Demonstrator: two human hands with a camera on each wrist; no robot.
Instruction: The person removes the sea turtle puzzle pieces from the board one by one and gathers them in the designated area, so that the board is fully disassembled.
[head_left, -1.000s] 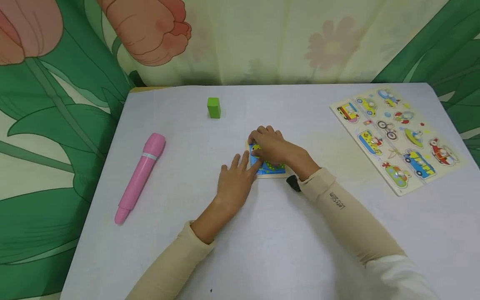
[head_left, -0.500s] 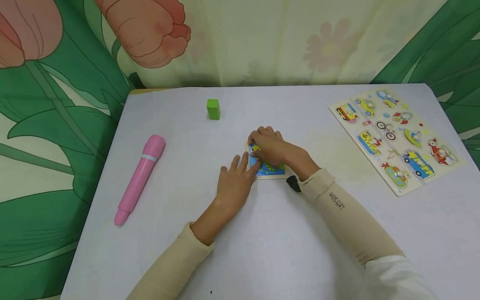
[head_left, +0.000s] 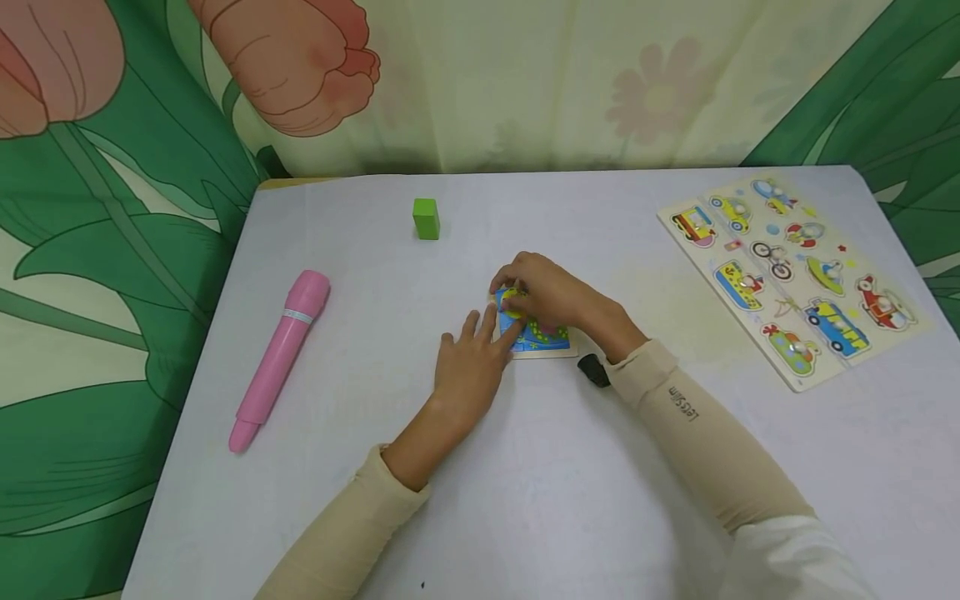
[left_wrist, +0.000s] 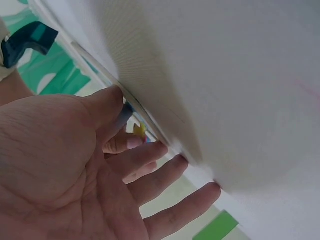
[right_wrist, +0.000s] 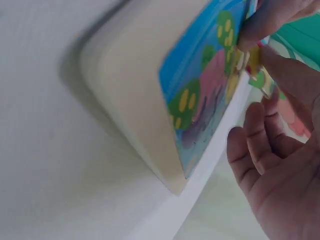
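Note:
A small square jigsaw puzzle (head_left: 557, 342) with a pale wooden border and a blue, green and pink picture lies mid-table under both hands. My left hand (head_left: 468, 371) rests at its left side with fingers spread and the thumb over the picture. Over the upper part, my right hand (head_left: 551, 290) pinches a small puzzle piece (right_wrist: 255, 60) between thumb and index finger. In the right wrist view this yellow, green and red piece stands tilted at the picture's far edge, and the other fingers curl loosely below it. In the head view the hand hides most of the piece.
A green block (head_left: 427, 219) stands toward the back of the table. A pink toy microphone (head_left: 281, 358) lies at the left. At the right is a large wooden vehicle puzzle board (head_left: 795, 279). A curtain (head_left: 525, 83) hangs behind the table's back edge.
My right hand has shifted slightly; its fingers have drawn together from lying over the puzzle's top edge into a pinch on a piece. The left hand stays in place.

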